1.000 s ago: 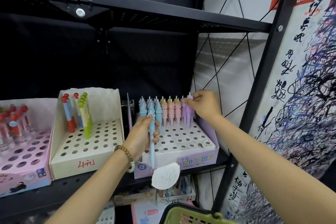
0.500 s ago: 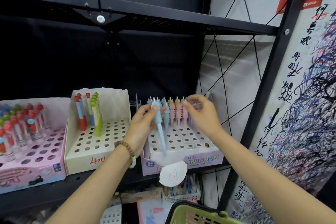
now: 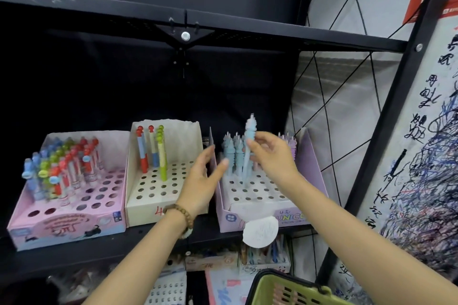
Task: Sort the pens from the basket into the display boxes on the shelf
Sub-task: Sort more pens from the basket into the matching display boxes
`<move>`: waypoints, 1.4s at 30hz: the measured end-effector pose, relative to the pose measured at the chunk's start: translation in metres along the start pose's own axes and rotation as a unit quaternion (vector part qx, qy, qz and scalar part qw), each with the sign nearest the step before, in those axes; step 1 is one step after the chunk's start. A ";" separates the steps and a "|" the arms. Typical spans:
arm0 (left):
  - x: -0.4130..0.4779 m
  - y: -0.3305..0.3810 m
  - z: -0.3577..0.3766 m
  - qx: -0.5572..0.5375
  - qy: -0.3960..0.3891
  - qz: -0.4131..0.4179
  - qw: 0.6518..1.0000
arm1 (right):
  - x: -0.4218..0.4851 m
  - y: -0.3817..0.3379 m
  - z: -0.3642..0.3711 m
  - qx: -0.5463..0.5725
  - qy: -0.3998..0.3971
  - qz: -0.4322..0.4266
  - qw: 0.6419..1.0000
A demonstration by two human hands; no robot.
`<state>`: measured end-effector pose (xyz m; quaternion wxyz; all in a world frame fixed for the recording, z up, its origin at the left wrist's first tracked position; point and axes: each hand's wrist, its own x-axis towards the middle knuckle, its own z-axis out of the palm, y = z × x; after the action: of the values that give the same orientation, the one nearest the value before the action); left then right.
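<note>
The pale blue unicorn-topped pen [image 3: 250, 131] has changed hands. A moment ago the left hand [image 3: 200, 181] gripped it low in front of the boxes; now the right hand [image 3: 272, 156] has it, thumb and fingertips pinching the barrel below the moulded top. The left hand has let go, its fingers loose and spread and holding nothing, just to the left of the pinching fingertips.

The pen stands nearly upright in the air. Its top rises above the right fingers and its tip hangs below them, over the punched holes of the lilac cardboard display box [image 3: 314, 163] but not yet in one. Just behind and to the left of those fingers stands the back row of matching blue pens [image 3: 231, 153].

I'd say the handover puts the pen on the side that reaches this box best — what's left is to lower the tip into a free hole beside its own colour. The green plastic basket [image 3: 272, 290] sits well below both hands, under the black metal shelf [image 3: 124, 247]; what it still holds I can't see.
</note>
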<state>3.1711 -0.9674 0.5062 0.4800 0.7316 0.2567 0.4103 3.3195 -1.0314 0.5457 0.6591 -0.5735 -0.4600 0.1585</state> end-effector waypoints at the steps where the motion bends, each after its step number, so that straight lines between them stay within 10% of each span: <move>1: -0.004 -0.007 0.001 0.036 -0.013 -0.006 0.999 | 0.000 0.001 0.000 0.020 0.016 0.004 1.000; 16: -0.013 -0.031 0.002 0.171 -0.086 0.043 0.981 | 0.001 0.036 0.014 -0.156 -0.089 0.073 0.981; 33: -0.117 -0.024 0.013 0.067 -0.087 0.033 0.993 | -0.125 0.009 -0.085 -0.056 -0.088 0.150 0.983; 42: -0.227 -0.069 0.068 0.087 -0.240 -0.071 0.964 | -0.320 0.127 -0.140 -0.225 -0.316 0.413 0.824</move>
<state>3.1094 -1.1472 0.3489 0.4899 0.8276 0.2201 0.1631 3.3018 -1.3155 0.3064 0.2036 -0.7607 -0.3860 0.4805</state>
